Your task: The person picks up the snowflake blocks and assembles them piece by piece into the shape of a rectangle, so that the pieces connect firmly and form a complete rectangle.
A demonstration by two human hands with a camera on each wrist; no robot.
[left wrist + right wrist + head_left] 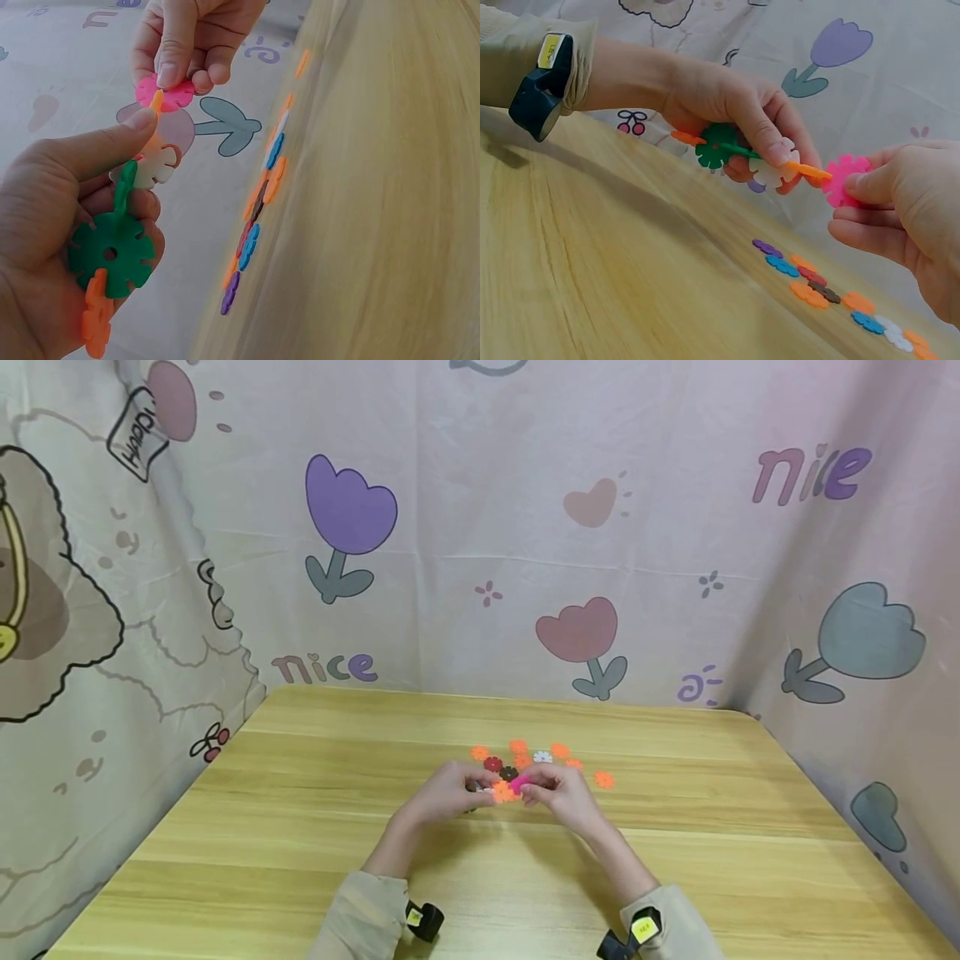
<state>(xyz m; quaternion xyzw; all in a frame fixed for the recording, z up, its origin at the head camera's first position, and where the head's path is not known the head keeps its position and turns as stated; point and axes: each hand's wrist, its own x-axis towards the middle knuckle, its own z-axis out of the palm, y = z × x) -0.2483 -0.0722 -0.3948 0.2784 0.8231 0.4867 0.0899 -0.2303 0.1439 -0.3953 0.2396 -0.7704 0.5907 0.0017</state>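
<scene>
Left hand (pixel 46 206) grips chain (pixel 127 253); right hand (pixel 915 206), pink disc (pixel 840 174); wrist views reveal purple disc (pixel 767 248)

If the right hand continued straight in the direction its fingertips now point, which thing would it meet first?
Beyond the pink piece it pinches, the right hand would probably meet first the orange piece at the left hand's fingertips; whether pink and orange already touch is hard to tell.

The left hand (pixel 446 793) is around the chain of discs (pixel 502 792), the right hand (pixel 566 793) to its right. Behind the chain, loose discs (pixel 518 747) lie on the counter (pixel 772 868); farther behind it hangs cloth (pixel 457 527).
</scene>
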